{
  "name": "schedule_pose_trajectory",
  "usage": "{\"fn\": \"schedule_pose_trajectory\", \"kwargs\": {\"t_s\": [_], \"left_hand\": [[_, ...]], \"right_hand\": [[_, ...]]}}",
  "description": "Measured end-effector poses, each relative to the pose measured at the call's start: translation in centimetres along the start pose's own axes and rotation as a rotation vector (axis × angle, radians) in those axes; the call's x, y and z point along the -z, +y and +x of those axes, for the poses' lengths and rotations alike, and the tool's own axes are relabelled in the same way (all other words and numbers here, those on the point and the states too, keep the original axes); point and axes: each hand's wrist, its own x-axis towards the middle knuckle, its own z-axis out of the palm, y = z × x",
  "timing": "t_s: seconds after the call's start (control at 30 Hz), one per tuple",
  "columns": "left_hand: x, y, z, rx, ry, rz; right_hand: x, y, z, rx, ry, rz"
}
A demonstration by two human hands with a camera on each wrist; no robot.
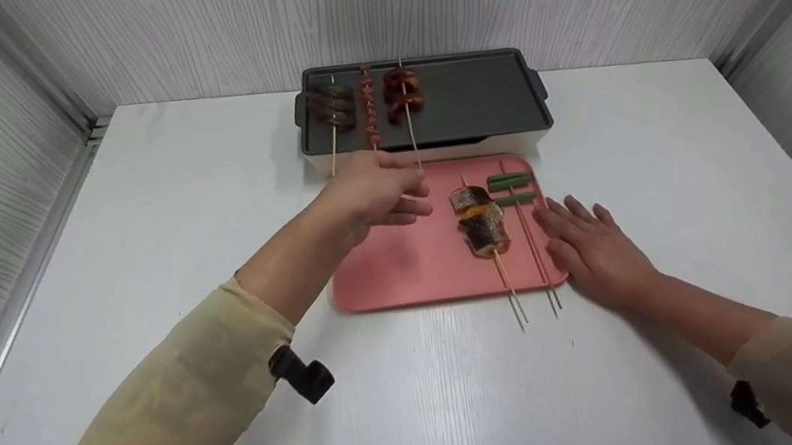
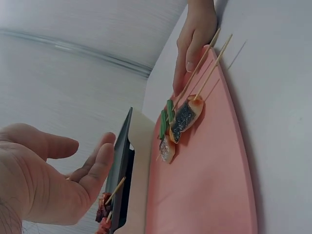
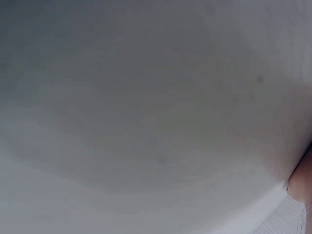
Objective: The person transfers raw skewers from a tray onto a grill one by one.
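Observation:
My left hand [image 1: 381,190] hovers over the upper left of a pink tray [image 1: 402,274], close to the stick end of a glazed red-brown skewer [image 1: 403,93]. In the left wrist view its thumb and fingers stand apart with nothing between them. That skewer lies on a black griddle plate [image 1: 479,95], beside a thin red skewer [image 1: 370,108] and a dark brown skewer [image 1: 331,106]. My right hand [image 1: 600,254] rests on the table with its fingertips at the tray's right edge. On the tray lie a fish skewer [image 1: 484,230] and a skewer of green pieces [image 1: 510,182].
The griddle's pale base [image 1: 529,139] stands right behind the tray, near the back wall [image 1: 251,28]. Both tray skewers' stick ends overhang the front rim. White table [image 1: 194,179] surrounds everything. The right wrist view shows mostly a blurred pale surface.

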Motion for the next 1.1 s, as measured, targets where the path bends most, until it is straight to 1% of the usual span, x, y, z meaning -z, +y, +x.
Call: {"fn": "schedule_pose_trajectory", "kwargs": {"t_s": [0.1, 0.23, 0.33, 0.47, 0.53, 0.6, 0.73, 0.83, 0.87, 0.97, 1.03, 1.1], "left_hand": [[0.4, -1.1, -1.2, -0.083, 0.029, 0.077], [1.3, -3.1, -2.6, -0.226, 0.1, 0.266], [2.0, -5.0, -3.3, -0.354, 0.16, 0.417], [2.9, -7.5, -3.3, -0.495, 0.232, 0.582], [3.3, -8.6, -3.0, -0.543, 0.261, 0.675], [3.7, -9.8, -2.6, -0.577, 0.284, 0.772], [4.3, -11.9, -1.6, -0.601, 0.296, 0.942], [4.7, -13.3, -0.7, -0.598, 0.27, 1.039], [4.8, -13.7, -0.4, -0.59, 0.257, 1.065], [5.1, -14.4, 0.1, -0.539, 0.217, 1.121], [5.2, -14.7, 0.3, -0.5, 0.196, 1.143], [5.4, -14.9, 0.4, -0.474, 0.181, 1.158]], "right_hand": [[-0.1, 0.0, 0.0, -0.003, -0.006, -0.005], [-0.1, 0.0, 0.1, 0.005, -0.002, -0.008], [-0.2, 0.1, 0.2, 0.011, 0.003, 0.0], [-0.2, 0.2, 0.2, 0.007, 0.003, 0.002], [-0.2, 0.2, 0.2, 0.005, 0.003, -0.003], [-0.2, 0.2, 0.1, 0.004, 0.001, -0.007], [-0.2, 0.2, 0.1, 0.003, 0.0, -0.011], [-0.2, 0.2, 0.1, -0.003, 0.0, -0.012], [-0.2, 0.2, 0.1, -0.006, 0.001, -0.012], [-0.3, 0.2, 0.1, -0.01, 0.004, -0.014], [-0.3, 0.2, 0.1, -0.012, 0.004, -0.018], [-0.3, 0.3, 0.1, -0.014, 0.003, -0.022]]}}
